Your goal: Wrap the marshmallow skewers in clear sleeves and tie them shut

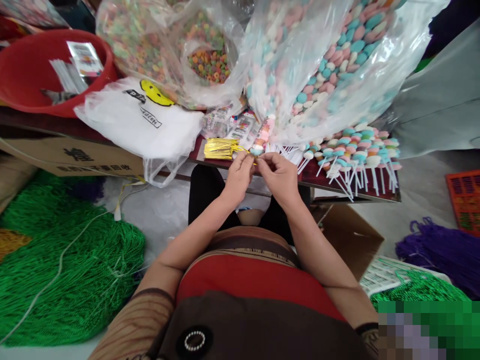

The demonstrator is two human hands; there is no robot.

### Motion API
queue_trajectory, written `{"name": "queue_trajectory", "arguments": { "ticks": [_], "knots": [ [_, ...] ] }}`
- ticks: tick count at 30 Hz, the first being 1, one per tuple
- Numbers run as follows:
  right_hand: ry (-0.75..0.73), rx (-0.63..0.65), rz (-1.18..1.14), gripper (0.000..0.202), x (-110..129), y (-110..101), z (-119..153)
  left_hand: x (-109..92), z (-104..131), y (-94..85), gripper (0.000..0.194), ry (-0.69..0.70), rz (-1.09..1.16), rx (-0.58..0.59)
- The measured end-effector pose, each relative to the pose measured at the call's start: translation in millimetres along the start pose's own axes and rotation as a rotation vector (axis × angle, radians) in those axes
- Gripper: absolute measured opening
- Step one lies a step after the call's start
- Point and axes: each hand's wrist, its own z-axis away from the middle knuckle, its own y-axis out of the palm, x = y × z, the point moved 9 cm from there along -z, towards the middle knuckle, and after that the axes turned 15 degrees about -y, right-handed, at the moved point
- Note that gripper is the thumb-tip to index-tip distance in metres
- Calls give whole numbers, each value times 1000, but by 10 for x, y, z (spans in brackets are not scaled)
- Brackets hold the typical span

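Observation:
At the table's near edge, my left hand (240, 175) and my right hand (280, 177) meet with their fingertips pinched together. Between them stands a marshmallow candy stick (264, 132) in a clear printed wrapper, its lower end at my fingers. A bit of gold twist tie shows at the fingertips, though its exact path is hidden. Just left of the candy lies a bundle of gold twist ties (219, 148). Printed clear wrappers (240, 126) are spread behind it. White sticks (287, 151) lie to the right, beside a pile of unwrapped marshmallow candy sticks (360, 147).
Large clear bags of marshmallows (330, 65) and ring candies (210, 65) crowd the back. A red basin (22, 65) and white plastic bag (150, 120) sit left. Green strands (67, 265) cover the floor; an open cardboard box (348, 240) stands lower right.

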Motion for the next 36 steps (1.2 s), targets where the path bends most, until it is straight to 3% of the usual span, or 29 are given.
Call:
{"name": "queue_trajectory", "arguments": {
  "ticks": [4,9,13,16,18,23,26,30,33,36],
  "knots": [
    [134,-79,-287,22,-204,-3,67,-20,67,151,21,-69,63,123],
    [200,-106,-461,39,-353,-6,102,4,171,256,20,-185,14,276],
    [113,-9,-566,44,-258,-40,72,92,279,331,18,-346,-1,439],
    [70,121,-569,43,-206,-17,71,114,318,357,26,-412,30,472],
    [59,135,-544,39,-227,-16,71,114,321,375,33,-432,55,464],
    [44,-54,-424,31,-288,-97,59,129,275,399,33,-410,105,403],
    [27,-121,-175,23,-213,-152,66,114,182,330,30,-281,92,312],
    [-153,-160,146,17,74,-196,60,23,51,169,26,-36,-62,152],
    [-276,-158,201,16,194,-171,80,-76,-2,58,22,113,-216,6],
    [-259,-131,140,16,110,-148,106,-63,-34,47,19,75,-227,-10]
  ]
}}
